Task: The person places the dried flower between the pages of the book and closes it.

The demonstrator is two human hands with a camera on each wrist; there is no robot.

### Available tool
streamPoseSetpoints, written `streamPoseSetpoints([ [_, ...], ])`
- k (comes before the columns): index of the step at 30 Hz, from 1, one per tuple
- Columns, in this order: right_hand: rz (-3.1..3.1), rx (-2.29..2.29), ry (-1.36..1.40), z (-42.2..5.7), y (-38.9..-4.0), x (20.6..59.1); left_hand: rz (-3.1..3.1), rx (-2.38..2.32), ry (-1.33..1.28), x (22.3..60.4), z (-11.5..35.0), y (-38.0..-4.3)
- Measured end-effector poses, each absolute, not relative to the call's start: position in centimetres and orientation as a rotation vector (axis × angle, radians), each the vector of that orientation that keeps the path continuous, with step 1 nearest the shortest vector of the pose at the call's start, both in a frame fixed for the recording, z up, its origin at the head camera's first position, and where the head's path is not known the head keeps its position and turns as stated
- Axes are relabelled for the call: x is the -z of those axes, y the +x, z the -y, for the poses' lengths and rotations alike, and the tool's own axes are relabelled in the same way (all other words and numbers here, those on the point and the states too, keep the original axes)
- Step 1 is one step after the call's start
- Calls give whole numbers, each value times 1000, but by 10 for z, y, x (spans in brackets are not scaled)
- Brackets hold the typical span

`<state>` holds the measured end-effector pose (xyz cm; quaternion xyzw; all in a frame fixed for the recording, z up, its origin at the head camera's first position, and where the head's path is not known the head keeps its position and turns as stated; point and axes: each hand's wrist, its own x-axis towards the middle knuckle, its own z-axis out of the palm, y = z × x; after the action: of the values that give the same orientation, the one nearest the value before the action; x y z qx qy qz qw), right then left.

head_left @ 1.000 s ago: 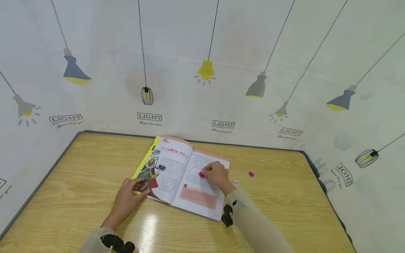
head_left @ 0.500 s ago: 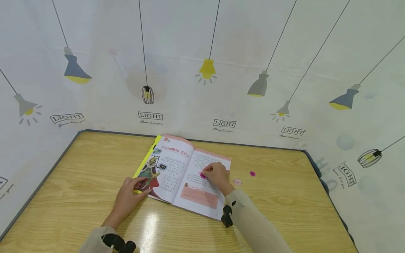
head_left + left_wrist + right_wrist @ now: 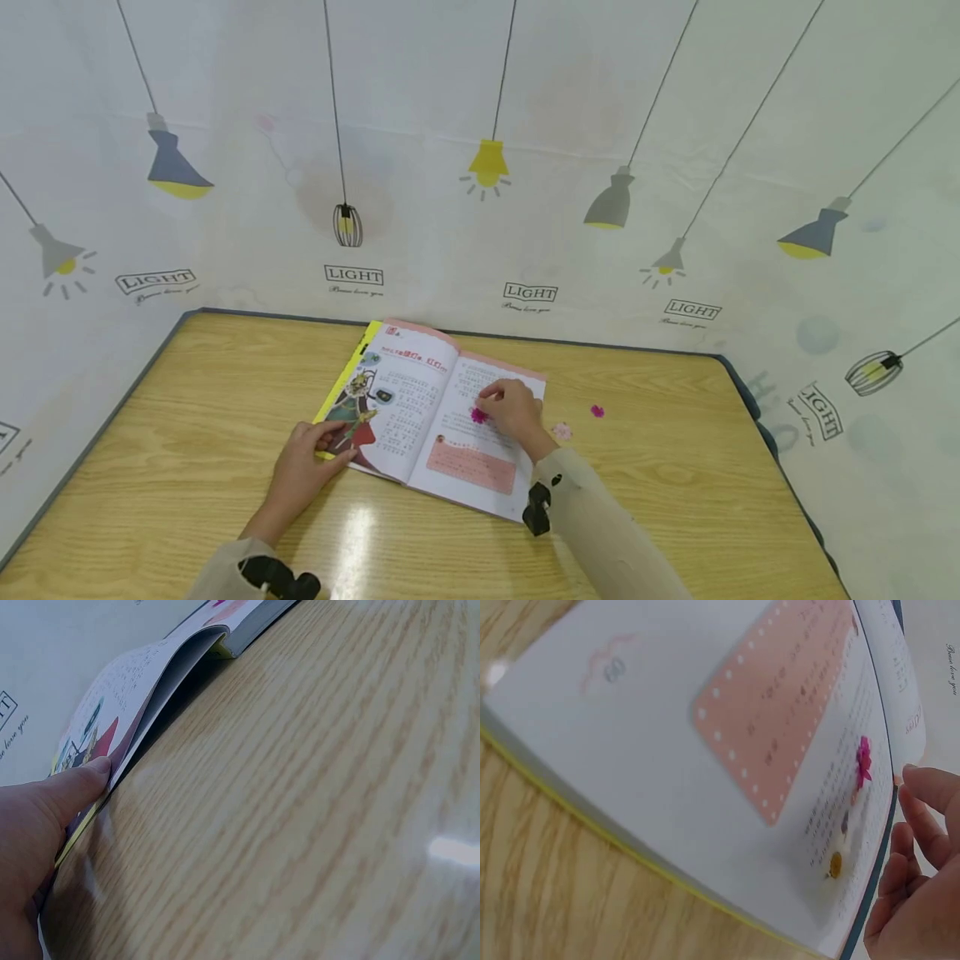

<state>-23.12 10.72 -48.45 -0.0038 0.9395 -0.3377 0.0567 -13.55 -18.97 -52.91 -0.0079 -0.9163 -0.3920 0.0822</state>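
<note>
An open book (image 3: 405,400) with printed pages lies on the table. My left hand (image 3: 302,467) rests on its lower left corner; in the left wrist view the thumb (image 3: 94,771) presses the page near the edge, while the other fingers are hidden. Over the right page is my right hand (image 3: 513,412), thumb and forefinger bent, just off a magenta flower (image 3: 478,415). The right wrist view has this flower (image 3: 863,761) flat on the text, apart from the fingertips (image 3: 911,771). A small yellow thing (image 3: 835,864), kind unclear, also lies on that page.
Right of the book, a pale pink flower (image 3: 562,431) and another magenta flower (image 3: 597,411) lie on the wooden table (image 3: 675,475). A wall sheet (image 3: 420,125) printed with lamps stands behind the table's dark edge.
My right fingertips have lifted slightly off the magenta flower, leaving more of it in sight on the page. The left hand keeps its place; the view shifts slightly.
</note>
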Motion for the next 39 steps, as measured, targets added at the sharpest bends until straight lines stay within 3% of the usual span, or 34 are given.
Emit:
streamPoseSetpoints([
  [24, -2788, 1231, 89, -203, -226, 466, 2759, 1149, -22, 532, 190, -137],
  [39, -2787, 1221, 131, -241, -207, 488, 2779, 1147, -2, 526, 188, -136],
])
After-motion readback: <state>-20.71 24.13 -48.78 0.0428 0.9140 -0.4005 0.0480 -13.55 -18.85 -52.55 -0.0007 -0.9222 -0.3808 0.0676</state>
